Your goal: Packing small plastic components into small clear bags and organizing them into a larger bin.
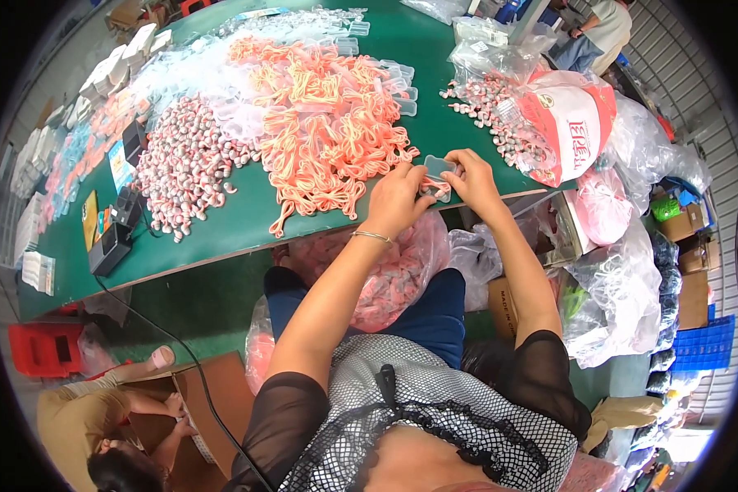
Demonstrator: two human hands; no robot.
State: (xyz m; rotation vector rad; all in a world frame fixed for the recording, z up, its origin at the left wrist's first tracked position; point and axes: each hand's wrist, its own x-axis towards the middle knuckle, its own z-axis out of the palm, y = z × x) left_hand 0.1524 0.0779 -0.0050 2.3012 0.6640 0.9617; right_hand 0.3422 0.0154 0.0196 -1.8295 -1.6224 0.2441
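Observation:
Over the near edge of the green table, both my hands hold a small clear plastic case (439,166) with its lid raised. My left hand (398,201) has its fingers and thumb closed on the case's left side. Gripping the right side is my right hand (472,182), with the thumb and fingers pinched at the lid. Small grey-and-pink pieces (439,190) show in the lower half, partly hidden by my fingers. Just left of my hands spreads a heap of orange looped cords (328,123). Farther left lies a pile of small grey-and-pink pieces (190,160).
A red-and-white bag (570,123) stands on the right, beside more small pieces (492,107). Clear cases (402,86) lie behind the cords. Black boxes (111,246) with a cable sit at the left. A plastic bag of pink items (385,283) hangs below the table edge. Another person (111,426) bends over a carton.

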